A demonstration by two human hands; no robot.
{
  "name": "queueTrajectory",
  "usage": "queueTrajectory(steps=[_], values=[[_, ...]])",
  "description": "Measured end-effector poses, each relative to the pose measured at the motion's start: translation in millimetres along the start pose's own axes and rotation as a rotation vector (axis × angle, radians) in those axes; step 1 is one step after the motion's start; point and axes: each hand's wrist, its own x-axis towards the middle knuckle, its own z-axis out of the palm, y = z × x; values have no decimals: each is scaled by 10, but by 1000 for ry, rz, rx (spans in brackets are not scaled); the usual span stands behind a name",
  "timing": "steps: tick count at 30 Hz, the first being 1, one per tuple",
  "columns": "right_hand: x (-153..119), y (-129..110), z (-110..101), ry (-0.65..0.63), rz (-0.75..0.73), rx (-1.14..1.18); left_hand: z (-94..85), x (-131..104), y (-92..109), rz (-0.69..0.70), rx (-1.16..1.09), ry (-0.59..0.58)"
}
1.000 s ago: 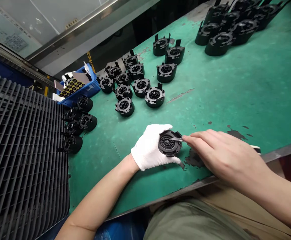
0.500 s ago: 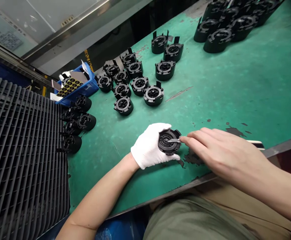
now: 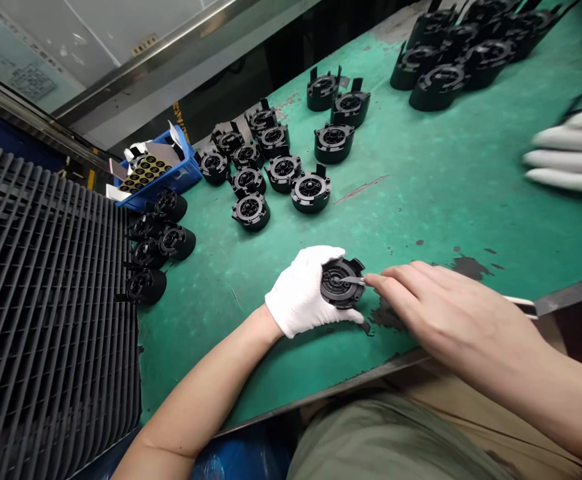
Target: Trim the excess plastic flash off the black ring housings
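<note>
My left hand [image 3: 303,293], in a white glove, is wrapped round a round black plastic housing [image 3: 339,293], its ringed face turned up towards me. My bare right hand [image 3: 435,300] grips a utility knife [image 3: 522,306]; the pale handle end sticks out behind the hand. The slim metal blade reaches over the housing's face, its tip near the centre ring. Whether the tip touches the plastic, I cannot tell. The fingers' undersides and most of the knife handle are hidden.
Several similar black housings [image 3: 310,192] stand on the green table [image 3: 395,213], with more at the far right. A blue bin [image 3: 183,173] holds sheets of round black stickers [image 3: 145,172]. Dark grid racks [image 3: 45,307] line the left. Another person's gloved hand [image 3: 571,153] shows at the right edge.
Another person's white-gloved hand has come into view at the right, blurred. The blade has shifted slightly over the housing's centre. My hold on both things is unchanged.
</note>
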Motion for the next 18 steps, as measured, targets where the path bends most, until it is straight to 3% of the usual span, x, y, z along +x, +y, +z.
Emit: queueTrajectory(steps=[11, 18], values=[[15, -206, -127, -28, -50, -98, 41, -9, -4, -30, 21, 13], [-11, 101, -50, 24, 5, -12, -30, 39, 94, -75, 19, 56]])
